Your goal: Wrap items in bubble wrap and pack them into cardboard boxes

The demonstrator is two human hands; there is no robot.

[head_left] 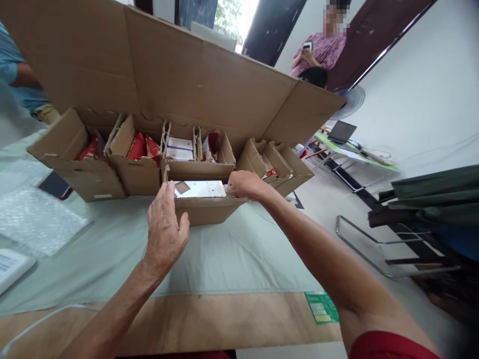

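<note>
A small open cardboard box stands in front of the row, with a flat white box inside it. My left hand rests against the left end of that cardboard box, fingers stretched and thumb apart. My right hand is at the opposite end, its curled fingers closed on the right edge of the white box; the fingertips are partly hidden. Behind them, open cardboard boxes stand in a row, holding red packets and white boxes with purple stripes.
A large raised cardboard sheet spans the back of the row. Bubble wrap, a dark phone-like object and a white device lie left. A green card lies front right. People stand beyond; a metal-framed chair is at right.
</note>
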